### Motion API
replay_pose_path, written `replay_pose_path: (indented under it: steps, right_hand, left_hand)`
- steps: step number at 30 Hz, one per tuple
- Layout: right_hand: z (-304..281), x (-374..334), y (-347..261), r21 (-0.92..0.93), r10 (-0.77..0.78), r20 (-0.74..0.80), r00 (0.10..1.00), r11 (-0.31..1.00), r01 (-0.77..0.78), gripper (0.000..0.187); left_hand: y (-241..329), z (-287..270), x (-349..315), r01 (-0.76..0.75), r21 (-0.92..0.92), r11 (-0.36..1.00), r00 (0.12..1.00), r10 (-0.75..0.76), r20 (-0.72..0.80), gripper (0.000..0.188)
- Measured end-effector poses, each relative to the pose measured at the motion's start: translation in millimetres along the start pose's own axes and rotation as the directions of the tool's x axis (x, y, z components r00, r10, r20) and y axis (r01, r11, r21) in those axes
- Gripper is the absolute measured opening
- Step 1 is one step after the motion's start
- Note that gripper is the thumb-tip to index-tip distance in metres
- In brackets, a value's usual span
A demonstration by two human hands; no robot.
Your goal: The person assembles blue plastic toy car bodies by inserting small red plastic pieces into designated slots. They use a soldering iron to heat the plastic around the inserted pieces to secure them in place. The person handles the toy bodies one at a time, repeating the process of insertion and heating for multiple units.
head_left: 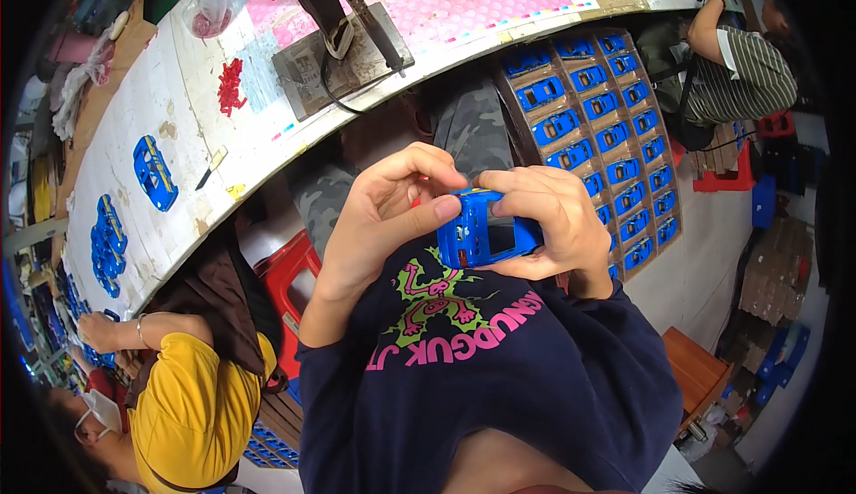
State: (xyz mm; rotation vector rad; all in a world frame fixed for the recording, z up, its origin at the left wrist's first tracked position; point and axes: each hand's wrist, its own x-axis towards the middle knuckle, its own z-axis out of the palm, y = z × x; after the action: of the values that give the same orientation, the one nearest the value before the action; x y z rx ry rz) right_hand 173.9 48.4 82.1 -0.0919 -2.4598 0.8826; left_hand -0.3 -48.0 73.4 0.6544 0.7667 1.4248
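Observation:
A blue toy car body (477,237) with dark windows and a yellow mark is held in front of my chest. My right hand (548,218) is closed around its right end, thumb below and fingers over the top. My left hand (392,204) is at the car's left end, thumb and fingers drawn into a pinch against its edge. A bit of red shows between those fingers, seemingly a small red part; most of it is hidden.
On the white table lie a pile of red parts (231,86), a small knife (211,167), a blue car body (155,173) and stacked ones (108,246). A metal press (343,53) stands ahead. A divided tray of blue cars (597,128) is at right. Co-workers sit on both sides.

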Motion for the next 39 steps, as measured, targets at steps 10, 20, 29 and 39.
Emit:
replay_pose_path:
  steps: [10,20,29,39]
  right_hand:
    - [-2,7,-3,-0.079,-0.021,0.091,0.996,0.996,0.028,0.053]
    - [13,2,10,0.418,-0.097,-0.155,0.983,0.895,0.154,0.049]
    - [22,-2,11,0.645,-0.067,-0.25,0.966,0.732,0.218,0.05]
    - [19,-5,15,0.756,-0.059,-0.155,0.986,0.635,0.156,0.056]
  left_hand:
    - [9,3,-4,0.041,-0.069,0.997,0.997,-0.037,0.066,0.024]
    - [7,14,-11,-0.501,0.547,0.671,0.862,0.442,0.248,0.055]
    - [-1,22,-11,-0.696,0.586,0.415,0.678,0.649,0.345,0.056]
    - [-3,15,-14,-0.685,0.701,0.198,0.638,0.628,0.446,0.046]
